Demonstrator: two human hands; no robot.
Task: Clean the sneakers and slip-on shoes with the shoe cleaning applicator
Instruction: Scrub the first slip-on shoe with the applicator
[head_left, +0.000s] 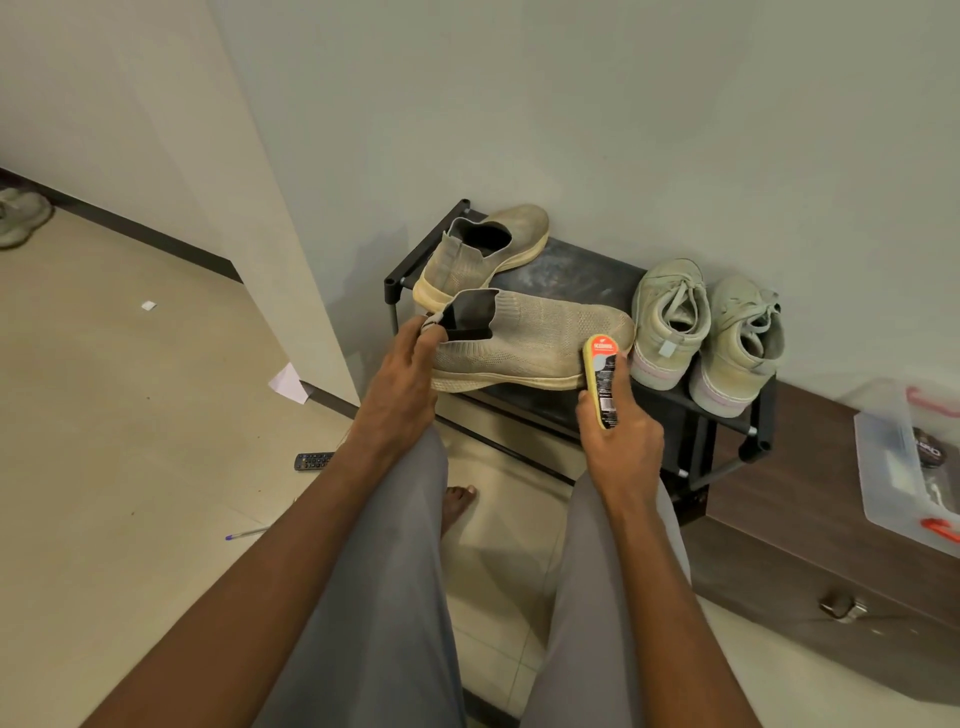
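A beige knit slip-on shoe (535, 343) lies on its side at the front of the black shoe rack (576, 270). My left hand (410, 374) pinches its heel collar. My right hand (618, 431) grips the shoe cleaning applicator (602, 379), a yellow sponge with an orange and black label, whose tip touches the shoe near the toe. The second slip-on (483, 249) stands behind it at the rack's back left. Two pale green lace-up sneakers (670, 322) (737, 348) sit side by side on the rack's right end, heels toward me.
A brown cabinet (810, 545) at the right carries a clear plastic box (904, 467). On the tiled floor lie a remote (314, 461), a pen (247, 533) and paper scraps (288, 384). Another shoe (21, 215) sits far left. My grey-trousered legs and a bare foot (457, 506) are below.
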